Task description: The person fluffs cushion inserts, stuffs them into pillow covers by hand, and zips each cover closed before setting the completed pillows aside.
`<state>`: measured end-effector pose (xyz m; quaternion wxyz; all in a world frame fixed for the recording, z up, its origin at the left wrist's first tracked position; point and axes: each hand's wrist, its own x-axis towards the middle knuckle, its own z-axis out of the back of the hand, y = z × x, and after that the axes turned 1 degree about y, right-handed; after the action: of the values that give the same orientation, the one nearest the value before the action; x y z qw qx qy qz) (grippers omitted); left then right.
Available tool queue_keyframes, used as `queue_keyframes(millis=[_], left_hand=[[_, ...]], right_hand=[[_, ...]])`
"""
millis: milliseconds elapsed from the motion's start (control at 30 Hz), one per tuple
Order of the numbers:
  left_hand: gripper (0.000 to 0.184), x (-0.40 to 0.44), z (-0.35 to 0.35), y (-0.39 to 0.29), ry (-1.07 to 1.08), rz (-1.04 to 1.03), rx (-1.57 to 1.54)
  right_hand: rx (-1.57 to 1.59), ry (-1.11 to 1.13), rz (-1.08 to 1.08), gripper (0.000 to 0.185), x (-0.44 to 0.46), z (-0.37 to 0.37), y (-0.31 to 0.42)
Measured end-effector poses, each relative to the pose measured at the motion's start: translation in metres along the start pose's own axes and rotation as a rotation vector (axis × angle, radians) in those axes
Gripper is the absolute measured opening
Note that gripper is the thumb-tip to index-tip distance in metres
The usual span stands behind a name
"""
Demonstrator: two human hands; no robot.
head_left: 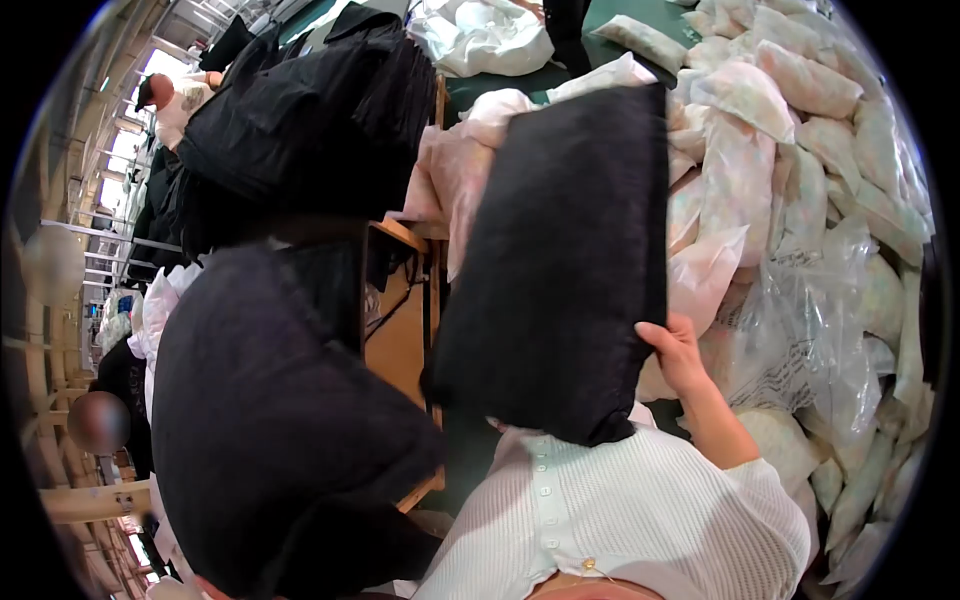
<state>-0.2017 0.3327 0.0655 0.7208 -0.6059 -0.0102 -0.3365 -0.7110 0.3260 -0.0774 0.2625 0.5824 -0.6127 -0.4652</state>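
Observation:
A flat black fabric cushion stands tilted in front of my body. My right hand grips its lower right edge, thumb on the near face and the other fingers behind it. Another large black fabric piece, slightly blurred, fills the lower left. My left hand is not clearly visible; a bit of skin shows low at the left, under the black fabric.
Stuffed white and pinkish bags are heaped along the right, with a clear plastic bag among them. Stacked black fabric lies at the upper left, above a wooden frame. People are at the far left.

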Motion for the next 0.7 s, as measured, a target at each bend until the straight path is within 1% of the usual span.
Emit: queue_keyframes(millis=[100, 167, 200, 233, 267, 300, 333, 367, 400, 433, 467, 533, 600, 633, 667, 700], left_hand=[[0.082, -0.017, -0.022, -0.07, 0.041, -0.226, 0.012], [0.082, -0.037, -0.046, -0.111, 0.121, -0.475, 0.123], [0.082, -0.054, -0.064, -0.131, 0.178, -0.561, 0.153], [0.081, -0.086, -0.1, -0.156, 0.229, -0.556, 0.052], [0.068, -0.099, -0.123, -0.173, 0.346, -0.42, -0.091], [0.055, -0.112, -0.145, -0.19, 0.44, -0.264, -0.238], [0.045, -0.125, -0.167, -0.207, 0.505, -0.102, -0.37], [0.036, -0.117, -0.176, -0.189, 0.599, -0.567, -0.175], [0.027, -0.114, -0.2, -0.185, 0.705, -0.372, -0.202], [0.022, -0.111, -0.224, -0.181, 0.785, -0.17, -0.219], [0.022, -0.121, -0.246, -0.192, 0.75, -0.153, -0.217], [0.031, -0.126, -0.289, -0.214, 1.244, 0.257, -0.762], [0.031, -0.129, -0.356, -0.179, 1.412, 0.357, -0.818], [0.031, -0.133, -0.381, -0.165, 1.463, 0.36, -0.84], [0.031, -0.139, -0.408, -0.156, 1.456, 0.412, -0.827], [0.032, -0.143, -0.435, -0.153, 1.453, 0.461, -0.809]], right_hand=[[0.025, -0.234, 0.059, 0.025, -0.006, 0.066, 0.009], [0.098, -0.372, 0.091, 0.025, -0.011, 0.117, 0.002], [-0.001, -0.432, 0.163, 0.024, -0.019, 0.121, 0.019], [-0.017, -0.492, 0.163, 0.024, -0.027, 0.121, 0.036], [-0.106, -0.636, 0.107, 0.027, -0.037, 0.15, 0.026], [-0.097, -0.641, 0.206, 0.03, -0.043, 0.157, 0.028], [-0.051, -0.694, 0.212, 0.032, -0.054, 0.174, 0.023], [-0.004, -0.748, 0.22, 0.035, -0.065, 0.191, 0.019], [0.044, -0.762, 0.238, 0.036, -0.078, 0.219, 0.007], [0.064, -0.803, 0.281, 0.037, -0.086, 0.221, 0.006], [0.078, -0.861, 0.322, 0.037, -0.094, 0.224, 0.01], [0.039, -1.07, 0.34, 0.041, -0.103, 0.216, 0.011], [0.02, -1.133, 0.354, 0.043, -0.11, 0.199, 0.016], [0.029, -1.066, 0.4, 0.044, -0.115, 0.196, 0.011], [0.037, -1.004, 0.451, 0.045, -0.121, 0.188, 0.008], [0.013, -1.013, 0.482, 0.041, -0.117, 0.165, 0.014]])
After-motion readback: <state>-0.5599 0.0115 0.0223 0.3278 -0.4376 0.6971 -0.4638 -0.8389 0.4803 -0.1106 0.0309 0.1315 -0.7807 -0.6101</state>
